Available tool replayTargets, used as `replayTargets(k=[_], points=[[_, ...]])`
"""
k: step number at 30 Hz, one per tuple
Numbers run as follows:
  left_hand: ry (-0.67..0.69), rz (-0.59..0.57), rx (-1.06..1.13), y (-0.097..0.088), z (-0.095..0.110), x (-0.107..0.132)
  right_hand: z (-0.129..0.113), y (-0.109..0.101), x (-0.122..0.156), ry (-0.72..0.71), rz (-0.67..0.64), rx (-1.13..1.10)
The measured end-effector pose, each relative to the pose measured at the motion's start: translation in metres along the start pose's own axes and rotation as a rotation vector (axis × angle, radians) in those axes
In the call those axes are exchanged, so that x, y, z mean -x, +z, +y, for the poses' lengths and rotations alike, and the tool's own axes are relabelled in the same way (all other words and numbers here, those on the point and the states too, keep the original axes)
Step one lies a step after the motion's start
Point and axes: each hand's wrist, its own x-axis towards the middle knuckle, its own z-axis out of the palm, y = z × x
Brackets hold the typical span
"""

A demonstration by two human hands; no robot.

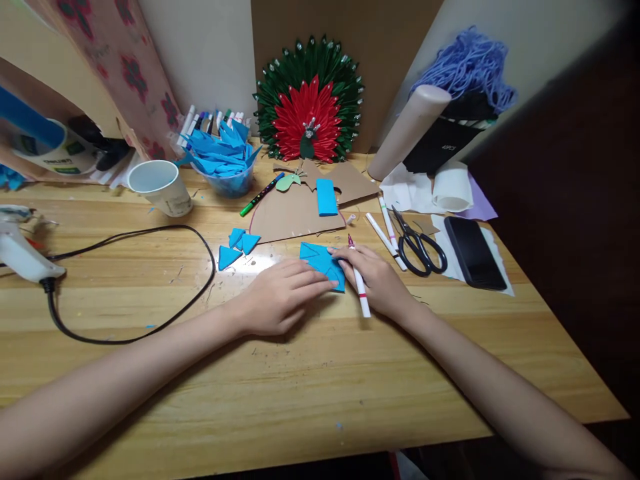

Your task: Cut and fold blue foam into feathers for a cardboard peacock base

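A blue piece of craft paper (323, 261) with dark triangle outlines lies flat on the table between my hands. My left hand (285, 293) rests over its left part, fingers stretched out toward the right and touching it. A white marker (361, 291) with a red tip pointing away from me is held in my right hand (377, 279), whose fingertips also touch the paper's right edge. Left of the paper lie several small cut blue triangles (230, 257). Beyond it, a brown cardboard piece (290, 215) carries a folded blue rectangle (327, 198) and a green bird-shaped cutout (289, 182).
Scissors (419, 247), two white markers and a phone (475, 253) lie to the right. At left are a paper cup (161, 188), a tub of blue pieces (227, 175) and a glue gun (25, 250) with its looping cord. A red and green peacock (310, 110) stands behind.
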Motion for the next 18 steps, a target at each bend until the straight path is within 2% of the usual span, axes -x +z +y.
replayTargets(k=[4, 9, 11, 15, 18], points=[[0.01, -0.079, -0.112, 0.001, 0.008, -0.003, -0.013, -0.008, 0.01, -0.007, -0.019, 0.27], [-0.052, -0.057, -0.218, -0.001, 0.009, -0.003, -0.032, -0.015, 0.023, -0.052, -0.011, 0.405], [-0.119, -0.03, -0.197, -0.002, 0.01, -0.004, -0.035, -0.015, 0.026, -0.066, 0.0, 0.365], [-0.367, 0.011, -0.079, 0.003, 0.016, -0.009, -0.034, -0.015, 0.027, 0.01, 0.001, 0.184], [-0.409, 0.01, -0.059, 0.008, 0.019, -0.013, -0.032, -0.017, 0.027, 0.137, 0.021, 0.006]])
